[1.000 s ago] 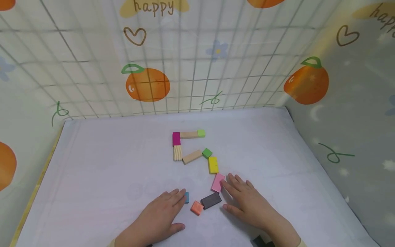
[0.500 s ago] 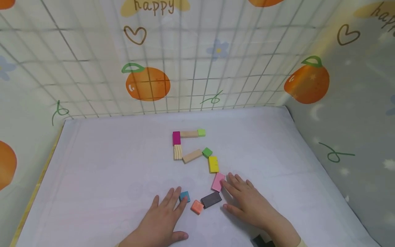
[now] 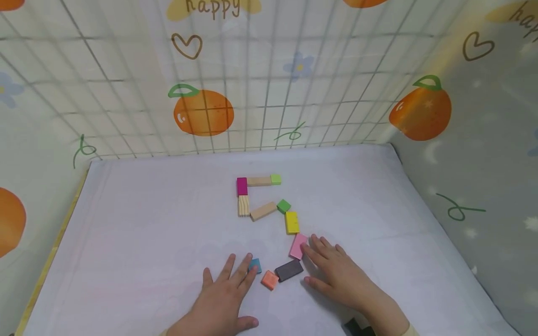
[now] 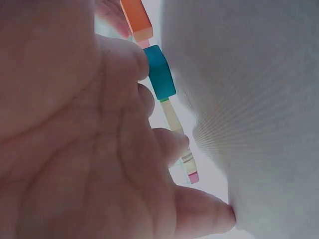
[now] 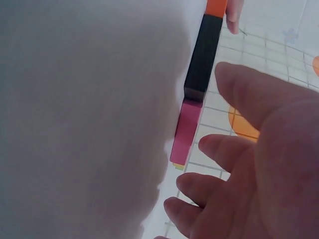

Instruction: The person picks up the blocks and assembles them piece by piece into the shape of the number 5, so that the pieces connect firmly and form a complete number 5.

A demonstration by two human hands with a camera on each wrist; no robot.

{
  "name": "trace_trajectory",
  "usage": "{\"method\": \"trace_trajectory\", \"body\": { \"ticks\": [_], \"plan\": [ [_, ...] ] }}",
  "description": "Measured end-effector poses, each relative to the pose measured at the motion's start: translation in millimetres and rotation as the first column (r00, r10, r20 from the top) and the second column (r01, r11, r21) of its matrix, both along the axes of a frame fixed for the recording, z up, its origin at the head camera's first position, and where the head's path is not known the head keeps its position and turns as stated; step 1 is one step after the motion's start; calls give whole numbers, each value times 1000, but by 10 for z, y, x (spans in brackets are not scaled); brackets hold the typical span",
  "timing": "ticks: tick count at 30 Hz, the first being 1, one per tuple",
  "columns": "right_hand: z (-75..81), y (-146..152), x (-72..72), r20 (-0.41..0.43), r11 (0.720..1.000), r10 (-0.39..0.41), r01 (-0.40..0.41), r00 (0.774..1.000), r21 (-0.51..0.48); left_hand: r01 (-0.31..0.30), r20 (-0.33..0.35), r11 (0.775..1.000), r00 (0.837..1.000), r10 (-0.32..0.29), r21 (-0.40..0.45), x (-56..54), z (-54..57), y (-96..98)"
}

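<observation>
My left hand (image 3: 220, 298) lies palm down with fingers spread, its fingers touching or partly covering a small blue block (image 3: 256, 265). In the left wrist view the blue block (image 4: 160, 72) is beside the fingers, not wrapped by them. To its right sit an orange block (image 3: 270, 280) and a dark grey block (image 3: 289, 270), which touch at a corner. My right hand (image 3: 336, 273) rests with fingers extended, the fingertips at the right side of a pink block (image 3: 298, 246). The right wrist view shows the pink block (image 5: 186, 132) apart from the curved thumb.
Beyond the pink block, the curving line holds a yellow block (image 3: 292, 223), a green block (image 3: 283, 206), plain wooden blocks (image 3: 263, 211), a magenta block (image 3: 242, 186) and a light green block (image 3: 275, 179). Black objects (image 3: 357, 328) lie by the right forearm. A patterned curtain (image 3: 260, 70) stands behind.
My left hand's fingers have spread apart and drawn slightly back, uncovering more of the blue block, which has turned a little. The right hand and the other blocks stay put.
</observation>
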State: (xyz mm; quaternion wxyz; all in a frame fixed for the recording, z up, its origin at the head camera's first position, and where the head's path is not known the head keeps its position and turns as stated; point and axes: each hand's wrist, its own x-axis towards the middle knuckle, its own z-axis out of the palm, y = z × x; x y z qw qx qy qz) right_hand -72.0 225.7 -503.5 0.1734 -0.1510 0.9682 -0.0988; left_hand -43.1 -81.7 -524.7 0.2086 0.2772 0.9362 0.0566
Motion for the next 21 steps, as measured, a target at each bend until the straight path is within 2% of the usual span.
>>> {"method": "trace_trajectory", "body": {
  "ticks": [6,9,11,15,17,21],
  "plan": [
    [0,-2,-3,2,1000,0,0,1000,3,16,-12,999,1000,-16,-30,1,11,12],
    [9,-4,-4,6,1000,-3,3,1000,-1,25,-53,998,998,-28,-51,11,54,20],
    [14,-5,-4,8,1000,-5,5,1000,-3,46,-100,996,993,-54,-82,19,86,31],
    [25,-4,8,12,1000,-8,8,1000,-14,98,-200,984,972,-127,-148,35,145,44],
    [28,-2,13,18,1000,-11,11,1000,-17,110,-214,981,966,-144,-162,31,165,46],
    [25,4,18,25,1000,-18,19,1000,-15,118,-211,979,965,-152,-168,17,176,31]
  ]
}}
